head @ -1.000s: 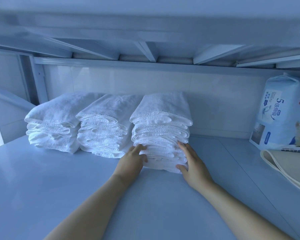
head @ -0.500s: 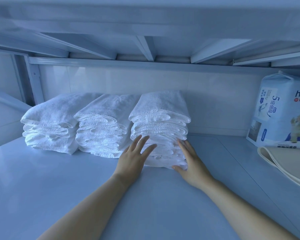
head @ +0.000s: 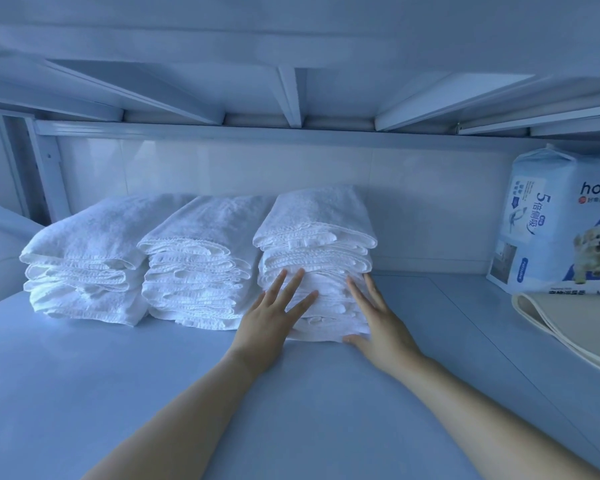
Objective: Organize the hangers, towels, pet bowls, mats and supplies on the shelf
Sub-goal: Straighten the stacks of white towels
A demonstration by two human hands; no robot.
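the rightmost towel stack [head: 317, 258] is being pressed by the flat, spread left hand [head: 269, 322] and right hand [head: 383, 327]; uneven pushing is risking toppling it.

Pale shelf [head: 153, 393]: left towel stack [head: 84, 258] at 10 o'clock, middle towel stack [head: 194, 261] at 11, right towel stack [head: 319, 226] at 12, touching in a row; pet pad pack [head: 565, 230] upright at 2, beige mat [head: 575, 317] at 3

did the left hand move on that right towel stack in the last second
Yes. The left hand opened and its fingers slid up and rightward across the front of the right towel stack.
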